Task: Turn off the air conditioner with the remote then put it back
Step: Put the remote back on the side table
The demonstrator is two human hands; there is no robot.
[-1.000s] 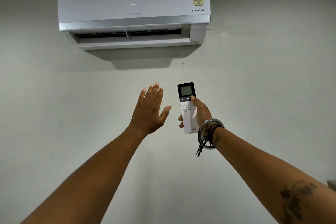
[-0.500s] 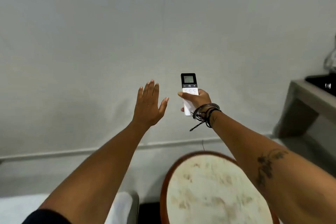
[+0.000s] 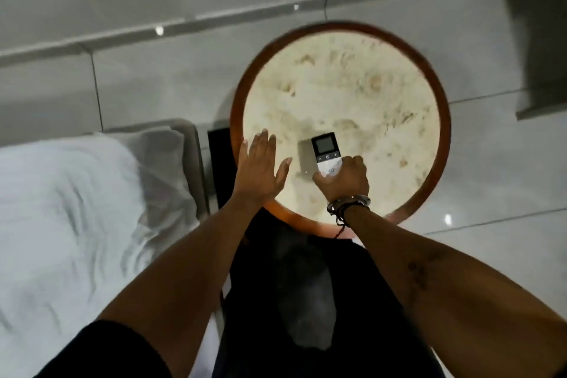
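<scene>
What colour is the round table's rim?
Reddish-brown rim around a mottled cream top, seen in the head view.
</scene>
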